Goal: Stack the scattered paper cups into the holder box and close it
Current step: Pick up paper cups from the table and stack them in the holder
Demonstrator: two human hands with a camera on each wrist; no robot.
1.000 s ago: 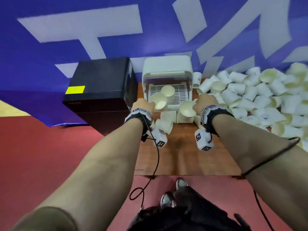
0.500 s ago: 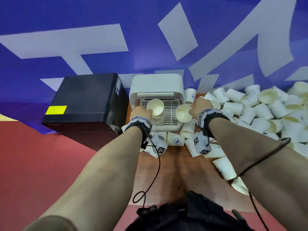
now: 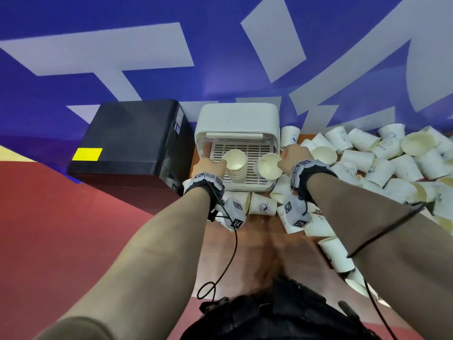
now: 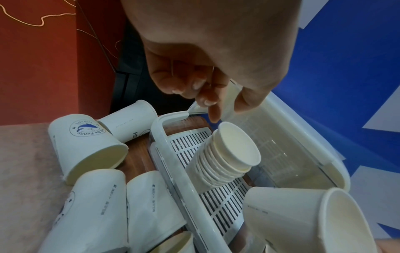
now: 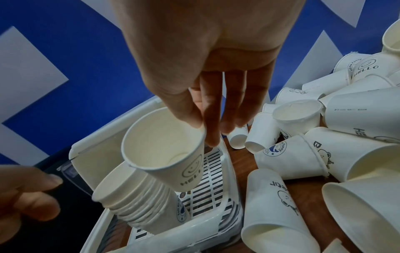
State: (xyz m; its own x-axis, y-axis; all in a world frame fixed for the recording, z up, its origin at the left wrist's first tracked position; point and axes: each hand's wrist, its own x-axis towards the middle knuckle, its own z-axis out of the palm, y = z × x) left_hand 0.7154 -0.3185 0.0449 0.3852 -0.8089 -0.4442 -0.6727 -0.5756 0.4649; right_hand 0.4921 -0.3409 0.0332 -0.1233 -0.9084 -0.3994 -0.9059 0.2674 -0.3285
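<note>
The white holder box [image 3: 237, 120] stands open at the back of the wooden table [image 3: 257, 244]. A stack of nested paper cups [image 3: 235, 165] [image 4: 225, 154] [image 5: 138, 196] stands on its slotted tray. My left hand [image 3: 210, 166] [image 4: 207, 102] hovers at the stack's rim with loosely curled fingers and holds nothing. My right hand [image 3: 292, 155] [image 5: 203, 130] pinches the rim of one paper cup [image 3: 268, 166] [image 5: 164, 150] [image 4: 303, 220] printed HELLO. That cup hangs tilted over the tray, just right of the stack.
Several loose cups [image 3: 367, 163] [image 5: 303, 154] are piled over the right of the table, and more [image 4: 86, 147] lie before the box. A black case [image 3: 130, 136] stands to the left of the box. A blue and white wall rises behind.
My left hand set its cup on the stack in the box and let go. My right hand carried its cup left, over the tray. The view tilted down.
</note>
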